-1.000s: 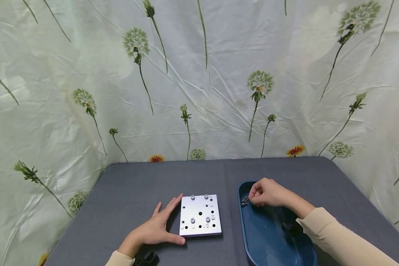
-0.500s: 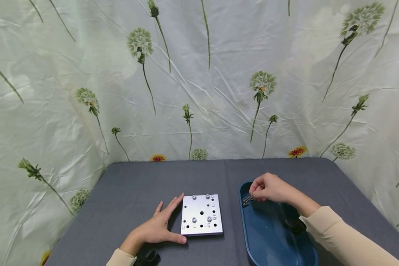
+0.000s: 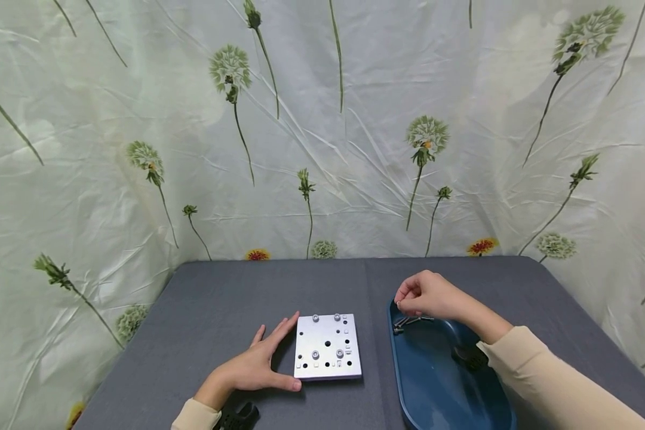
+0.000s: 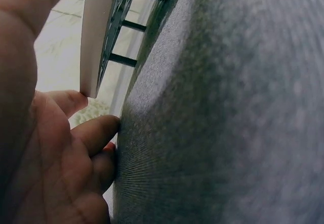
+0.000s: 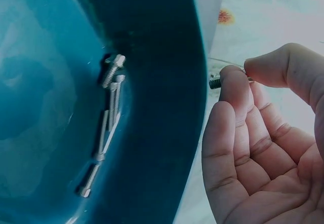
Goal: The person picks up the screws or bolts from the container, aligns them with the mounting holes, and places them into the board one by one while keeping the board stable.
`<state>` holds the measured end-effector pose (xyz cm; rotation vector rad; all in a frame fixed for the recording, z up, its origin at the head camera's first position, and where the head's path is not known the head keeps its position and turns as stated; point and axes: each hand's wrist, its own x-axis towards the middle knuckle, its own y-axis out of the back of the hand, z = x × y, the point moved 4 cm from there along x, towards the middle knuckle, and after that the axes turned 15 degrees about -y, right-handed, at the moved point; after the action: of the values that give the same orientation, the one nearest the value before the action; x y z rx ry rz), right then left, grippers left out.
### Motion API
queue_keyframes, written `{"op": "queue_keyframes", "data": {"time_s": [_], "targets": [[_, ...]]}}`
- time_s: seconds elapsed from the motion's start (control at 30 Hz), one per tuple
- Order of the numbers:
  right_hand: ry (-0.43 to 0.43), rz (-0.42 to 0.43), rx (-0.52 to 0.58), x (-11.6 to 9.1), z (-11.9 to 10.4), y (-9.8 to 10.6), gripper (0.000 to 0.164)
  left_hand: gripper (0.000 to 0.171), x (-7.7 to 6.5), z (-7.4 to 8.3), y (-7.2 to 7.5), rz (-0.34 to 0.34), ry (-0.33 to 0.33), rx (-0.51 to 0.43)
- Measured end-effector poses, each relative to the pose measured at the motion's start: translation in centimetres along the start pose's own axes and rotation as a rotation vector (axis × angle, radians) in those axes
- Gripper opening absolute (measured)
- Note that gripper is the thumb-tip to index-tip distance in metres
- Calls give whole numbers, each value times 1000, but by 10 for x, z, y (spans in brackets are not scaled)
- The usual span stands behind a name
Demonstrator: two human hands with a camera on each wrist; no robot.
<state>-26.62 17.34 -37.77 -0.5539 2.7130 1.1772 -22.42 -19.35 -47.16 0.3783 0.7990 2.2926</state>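
A silver metal plate [image 3: 313,335] with several drilled holes and socket-head screws [image 3: 340,353] lies mid-table. My left hand [image 3: 252,361] rests along its left side, fingers extended, with the index fingertip at the far corner and the thumb at the near one. Threaded screw ends [image 4: 124,60] stick out from the plate's underside in the left wrist view. Above the far left rim of a blue tray [image 3: 403,391], my right hand [image 3: 432,295] pinches a screw [image 5: 215,83] between thumb and index finger. Its threaded end shows; fingers hide the rest.
Several loose screws [image 5: 115,100] lie together in the tray's far left corner. Grey cloth [image 3: 279,286] covers the table, with a flower-print curtain [image 3: 355,149] behind. A black wrist device [image 3: 239,416] sits under my left wrist, another [image 3: 469,357] under the right.
My right hand has risen from the screws in the tray towards its far left rim, lifting a screw. The left hand keeps its place at the plate.
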Motion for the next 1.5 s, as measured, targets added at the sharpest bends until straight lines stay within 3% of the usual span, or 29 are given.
{"op": "queue_keyframes", "data": {"time_s": [0.43,0.93,1.5], "targets": [[2,-32,50,9,-25,0,12,127,5,-6,-1,-3,-13,9],[-44,-213,231,37,-49,-39,18,127,0,-6,-3,9,1,11],[-67,-304,210,49,-58,-71,20,127,3,-7,1,-12,16,14]]}}
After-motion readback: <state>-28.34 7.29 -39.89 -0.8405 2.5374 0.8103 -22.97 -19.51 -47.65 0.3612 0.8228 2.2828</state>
